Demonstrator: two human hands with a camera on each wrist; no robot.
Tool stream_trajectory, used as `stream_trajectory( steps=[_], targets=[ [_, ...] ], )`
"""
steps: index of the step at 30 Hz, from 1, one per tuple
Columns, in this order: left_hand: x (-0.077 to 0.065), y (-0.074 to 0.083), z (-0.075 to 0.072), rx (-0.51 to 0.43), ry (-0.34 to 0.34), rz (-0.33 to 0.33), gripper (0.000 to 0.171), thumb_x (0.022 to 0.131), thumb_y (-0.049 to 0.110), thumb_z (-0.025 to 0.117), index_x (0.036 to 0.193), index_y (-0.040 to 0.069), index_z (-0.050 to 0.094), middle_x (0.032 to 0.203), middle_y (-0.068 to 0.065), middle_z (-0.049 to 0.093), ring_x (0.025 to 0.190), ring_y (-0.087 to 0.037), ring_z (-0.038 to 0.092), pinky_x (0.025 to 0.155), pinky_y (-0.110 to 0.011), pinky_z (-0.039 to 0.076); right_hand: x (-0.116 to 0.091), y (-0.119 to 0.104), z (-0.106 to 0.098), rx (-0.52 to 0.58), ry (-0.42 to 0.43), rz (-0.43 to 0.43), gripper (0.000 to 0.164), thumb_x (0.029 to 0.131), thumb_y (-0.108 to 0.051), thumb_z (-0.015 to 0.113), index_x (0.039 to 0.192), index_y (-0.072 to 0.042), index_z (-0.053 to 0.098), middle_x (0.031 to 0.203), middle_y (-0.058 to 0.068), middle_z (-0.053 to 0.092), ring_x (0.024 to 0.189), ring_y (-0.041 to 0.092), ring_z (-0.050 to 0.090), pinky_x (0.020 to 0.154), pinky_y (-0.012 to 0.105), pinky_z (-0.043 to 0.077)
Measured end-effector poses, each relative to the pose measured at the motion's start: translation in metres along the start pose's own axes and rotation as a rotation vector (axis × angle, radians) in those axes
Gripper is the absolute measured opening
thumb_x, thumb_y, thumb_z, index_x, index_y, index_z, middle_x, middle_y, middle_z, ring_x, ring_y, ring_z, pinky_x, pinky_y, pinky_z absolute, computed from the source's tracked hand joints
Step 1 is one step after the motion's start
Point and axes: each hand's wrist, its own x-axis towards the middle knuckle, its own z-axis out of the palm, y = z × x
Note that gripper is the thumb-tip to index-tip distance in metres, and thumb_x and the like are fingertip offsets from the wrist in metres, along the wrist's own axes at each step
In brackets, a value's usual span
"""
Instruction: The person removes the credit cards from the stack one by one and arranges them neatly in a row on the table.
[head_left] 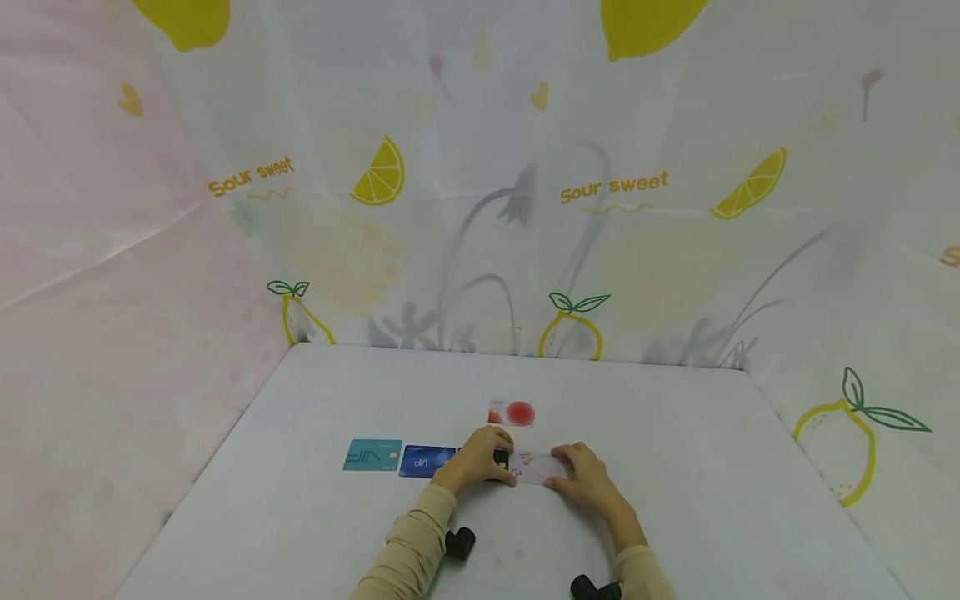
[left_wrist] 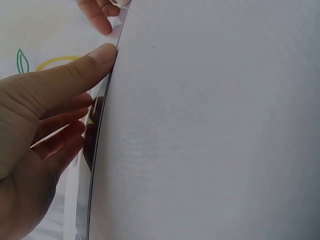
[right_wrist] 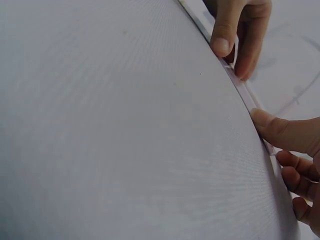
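Four-sided flat cards lie in a row on the white table. My left hand (head_left: pixel 474 460) spans the black card (head_left: pixel 502 457), thumb at its near edge and fingers at its far edge, hiding most of it. Its fingertips are by the seam with a pale pink flowered card (head_left: pixel 531 468). My right hand (head_left: pixel 588 479) grips that pink card near its right end, thumb on the near edge and a finger on the far edge. In the right wrist view, the right thumb (right_wrist: pixel 265 122) touches the card's near edge.
Left of my left hand lie a blue card (head_left: pixel 423 461) and a teal card (head_left: pixel 372 455). A white card with a red circle (head_left: pixel 512 412) lies behind the row. The table (head_left: pixel 300 533) meets a lemon-print cloth (head_left: pixel 472 275) at its back and sides.
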Motion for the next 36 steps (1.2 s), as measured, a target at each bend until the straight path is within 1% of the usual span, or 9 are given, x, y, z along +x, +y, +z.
stream_trajectory(
  steps=[6, 9, 12, 18, 25, 29, 34, 36],
  targets=[
    [-0.0022, -0.0009, 0.0014, -0.004, 0.017, -0.032, 0.051, 0.067, 0.023, 0.085, 0.106, -0.006, 0.068, 0.122, -0.016, 0.058, 0.117, -0.031, 0.049, 0.101, -0.042, 0.039, 0.0010, 0.0021, -0.0028, 0.033, -0.028, 0.004, 0.038, 0.073, -0.016, 0.080, 0.105, -0.002, 0.065, 0.093, 0.003, 0.056, 0.085, 0.020, 0.054, 0.077, 0.038, 0.046],
    [-0.0022, -0.0015, 0.0012, -0.017, 0.016, -0.039, 0.052, 0.067, 0.022, 0.086, 0.106, -0.007, 0.068, 0.121, -0.016, 0.058, 0.117, -0.032, 0.049, 0.101, -0.043, 0.040, 0.0014, 0.0026, -0.0046, 0.046, -0.033, -0.013, 0.038, 0.073, -0.015, 0.080, 0.105, -0.002, 0.065, 0.092, 0.003, 0.055, 0.084, 0.020, 0.053, 0.076, 0.037, 0.046],
    [-0.0025, -0.0020, 0.0004, -0.025, 0.010, -0.036, 0.049, 0.067, 0.021, 0.086, 0.104, -0.006, 0.069, 0.118, -0.016, 0.060, 0.115, -0.031, 0.050, 0.100, -0.042, 0.040, 0.0011, 0.0033, -0.0049, 0.057, -0.034, -0.016, 0.038, 0.073, -0.015, 0.080, 0.106, -0.002, 0.065, 0.092, 0.002, 0.055, 0.084, 0.019, 0.053, 0.076, 0.036, 0.047],
    [-0.0022, -0.0037, -0.0002, 0.004, 0.006, -0.012, 0.044, 0.067, 0.022, 0.085, 0.101, -0.003, 0.072, 0.118, -0.014, 0.063, 0.114, -0.030, 0.053, 0.099, -0.041, 0.041, -0.0005, 0.0028, -0.0061, 0.082, -0.034, 0.001, 0.037, 0.074, -0.014, 0.079, 0.107, -0.002, 0.065, 0.093, 0.003, 0.055, 0.085, 0.019, 0.053, 0.076, 0.036, 0.047],
    [-0.0009, -0.0037, -0.0003, 0.018, 0.002, 0.000, 0.044, 0.067, 0.022, 0.085, 0.101, -0.003, 0.072, 0.117, -0.014, 0.064, 0.114, -0.030, 0.053, 0.099, -0.041, 0.041, -0.0008, 0.0037, -0.0077, 0.076, -0.037, -0.013, 0.038, 0.075, -0.014, 0.079, 0.107, -0.001, 0.065, 0.093, 0.003, 0.055, 0.085, 0.019, 0.052, 0.076, 0.035, 0.047],
    [0.0000, -0.0043, 0.0002, 0.043, 0.007, 0.011, 0.043, 0.066, 0.022, 0.086, 0.099, -0.002, 0.072, 0.115, -0.014, 0.064, 0.112, -0.029, 0.054, 0.099, -0.040, 0.042, -0.0007, 0.0040, -0.0089, 0.084, -0.048, -0.024, 0.039, 0.075, -0.014, 0.079, 0.108, 0.000, 0.065, 0.094, 0.004, 0.055, 0.085, 0.020, 0.052, 0.076, 0.036, 0.047],
    [0.0003, -0.0046, -0.0001, 0.041, 0.014, 0.027, 0.043, 0.065, 0.022, 0.086, 0.096, -0.003, 0.071, 0.111, -0.014, 0.065, 0.109, -0.029, 0.055, 0.098, -0.040, 0.042, 0.0024, 0.0043, -0.0100, 0.099, -0.070, -0.026, 0.041, 0.076, -0.016, 0.078, 0.109, 0.000, 0.064, 0.093, 0.004, 0.055, 0.084, 0.018, 0.050, 0.073, 0.033, 0.045],
    [0.0003, -0.0042, -0.0007, 0.015, 0.021, 0.012, 0.045, 0.065, 0.023, 0.086, 0.098, -0.003, 0.069, 0.108, -0.013, 0.066, 0.106, -0.028, 0.056, 0.096, -0.039, 0.043, 0.0054, 0.0048, -0.0098, 0.103, -0.071, -0.018, 0.041, 0.076, -0.017, 0.078, 0.110, 0.000, 0.063, 0.092, 0.003, 0.054, 0.082, 0.017, 0.048, 0.071, 0.031, 0.044]
  ],
)
